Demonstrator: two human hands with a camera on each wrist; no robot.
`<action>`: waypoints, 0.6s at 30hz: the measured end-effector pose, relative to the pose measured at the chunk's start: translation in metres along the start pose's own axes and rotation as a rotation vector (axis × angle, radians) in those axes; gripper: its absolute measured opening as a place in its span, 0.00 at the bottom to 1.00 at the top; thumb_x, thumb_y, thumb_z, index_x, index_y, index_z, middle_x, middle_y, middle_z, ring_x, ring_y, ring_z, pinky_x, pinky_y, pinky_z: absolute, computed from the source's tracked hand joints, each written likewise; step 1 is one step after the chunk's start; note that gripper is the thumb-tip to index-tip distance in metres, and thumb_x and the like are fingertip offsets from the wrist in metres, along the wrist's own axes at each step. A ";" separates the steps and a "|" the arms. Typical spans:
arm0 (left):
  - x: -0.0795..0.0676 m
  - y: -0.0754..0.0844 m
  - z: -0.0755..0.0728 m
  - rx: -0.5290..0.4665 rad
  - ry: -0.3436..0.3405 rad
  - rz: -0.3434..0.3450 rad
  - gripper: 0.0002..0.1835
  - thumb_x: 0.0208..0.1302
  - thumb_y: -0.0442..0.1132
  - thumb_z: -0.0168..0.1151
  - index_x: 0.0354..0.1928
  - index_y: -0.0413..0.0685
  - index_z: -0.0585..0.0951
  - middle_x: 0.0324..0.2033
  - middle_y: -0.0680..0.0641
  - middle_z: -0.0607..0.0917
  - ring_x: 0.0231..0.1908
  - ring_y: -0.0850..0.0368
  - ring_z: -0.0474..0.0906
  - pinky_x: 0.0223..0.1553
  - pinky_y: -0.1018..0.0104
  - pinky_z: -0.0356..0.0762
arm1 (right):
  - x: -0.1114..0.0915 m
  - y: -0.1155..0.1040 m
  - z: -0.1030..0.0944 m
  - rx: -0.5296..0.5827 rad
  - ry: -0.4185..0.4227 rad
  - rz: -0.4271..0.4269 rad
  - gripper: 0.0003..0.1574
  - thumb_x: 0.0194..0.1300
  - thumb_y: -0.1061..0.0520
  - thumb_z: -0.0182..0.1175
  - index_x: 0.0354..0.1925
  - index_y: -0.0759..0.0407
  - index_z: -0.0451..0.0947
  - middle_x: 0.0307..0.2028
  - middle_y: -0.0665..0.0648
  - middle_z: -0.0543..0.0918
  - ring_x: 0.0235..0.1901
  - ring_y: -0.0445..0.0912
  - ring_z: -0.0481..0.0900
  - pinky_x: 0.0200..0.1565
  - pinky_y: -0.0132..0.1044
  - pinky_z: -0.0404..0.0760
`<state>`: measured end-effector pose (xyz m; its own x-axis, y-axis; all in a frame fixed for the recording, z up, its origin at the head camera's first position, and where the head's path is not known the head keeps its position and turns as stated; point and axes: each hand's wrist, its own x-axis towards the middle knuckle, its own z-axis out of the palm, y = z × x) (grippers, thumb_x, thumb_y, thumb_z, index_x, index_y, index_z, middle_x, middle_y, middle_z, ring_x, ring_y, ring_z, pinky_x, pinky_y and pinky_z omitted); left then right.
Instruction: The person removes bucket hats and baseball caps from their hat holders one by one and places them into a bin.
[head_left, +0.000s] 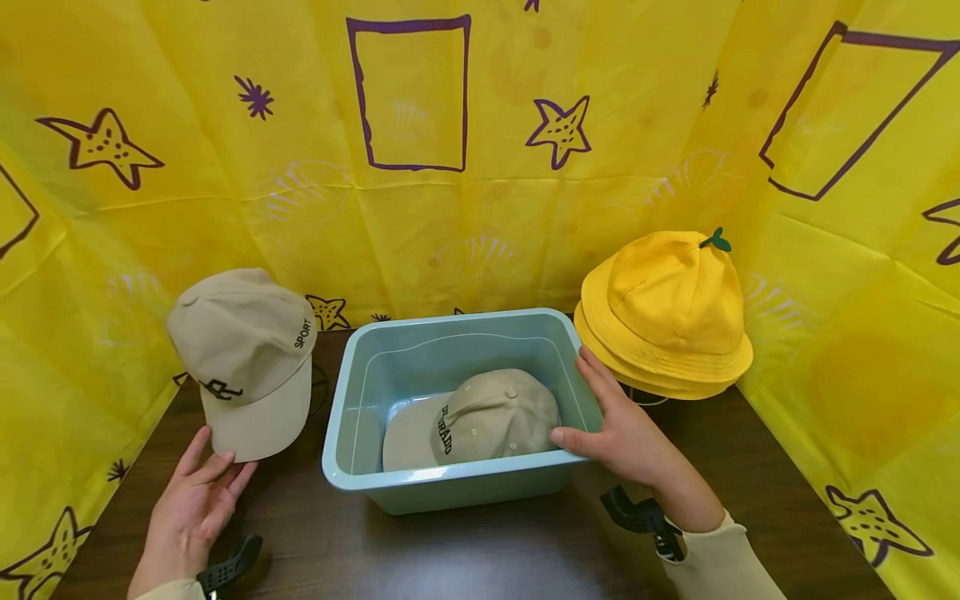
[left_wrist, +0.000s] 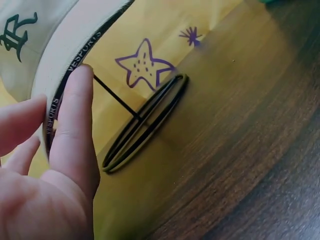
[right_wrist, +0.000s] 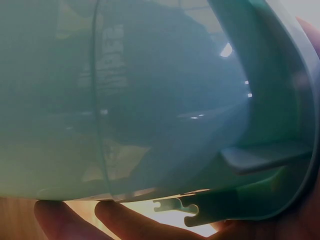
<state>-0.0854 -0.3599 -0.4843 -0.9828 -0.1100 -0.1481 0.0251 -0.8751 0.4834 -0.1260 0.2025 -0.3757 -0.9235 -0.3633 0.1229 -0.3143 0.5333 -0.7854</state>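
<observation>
Sitting left of the tub (head_left: 468, 493), the beige cap (head_left: 243, 342), likely light and soft, is pinched by the left hand (head_left: 197, 498) at its presumably stiffer brim (head_left: 262, 414), the best hold, while the tub's right side is gripped by the right hand (head_left: 628, 435).

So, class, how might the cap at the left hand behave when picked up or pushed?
The cap is probably light, looking like thin cloth. Its brim, holding a smooth curve, seems fairly stiff. A push might tip it, given the thin rod and wire base below.
</observation>
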 end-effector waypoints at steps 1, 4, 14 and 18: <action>-0.001 0.001 0.000 -0.014 -0.001 0.007 0.32 0.71 0.17 0.44 0.61 0.63 0.79 0.48 0.49 0.80 0.45 0.47 0.81 0.47 0.50 0.80 | 0.000 0.000 0.000 0.000 0.000 0.000 0.66 0.59 0.41 0.71 0.79 0.61 0.44 0.78 0.54 0.39 0.74 0.59 0.42 0.65 0.67 0.50; -0.003 0.003 -0.001 -0.044 -0.010 0.022 0.30 0.71 0.17 0.44 0.59 0.59 0.81 0.47 0.48 0.80 0.44 0.47 0.81 0.46 0.49 0.80 | -0.001 0.000 0.000 0.002 -0.002 -0.001 0.65 0.59 0.41 0.71 0.79 0.60 0.44 0.78 0.54 0.40 0.74 0.59 0.42 0.65 0.67 0.50; -0.007 0.008 -0.003 -0.130 -0.001 0.015 0.25 0.73 0.20 0.44 0.56 0.55 0.81 0.46 0.47 0.78 0.39 0.46 0.81 0.45 0.53 0.81 | -0.001 0.000 0.000 -0.019 0.003 -0.001 0.65 0.60 0.40 0.71 0.79 0.61 0.45 0.79 0.53 0.40 0.74 0.58 0.42 0.65 0.66 0.50; -0.010 0.011 -0.003 -0.167 -0.009 0.000 0.23 0.74 0.22 0.44 0.56 0.53 0.81 0.47 0.47 0.78 0.41 0.47 0.80 0.45 0.55 0.81 | -0.001 0.001 0.000 -0.023 0.002 -0.003 0.65 0.60 0.40 0.71 0.79 0.61 0.45 0.79 0.53 0.40 0.74 0.58 0.42 0.65 0.66 0.51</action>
<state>-0.0752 -0.3695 -0.4800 -0.9845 -0.1059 -0.1400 0.0538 -0.9412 0.3334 -0.1253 0.2031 -0.3766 -0.9229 -0.3636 0.1266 -0.3222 0.5495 -0.7709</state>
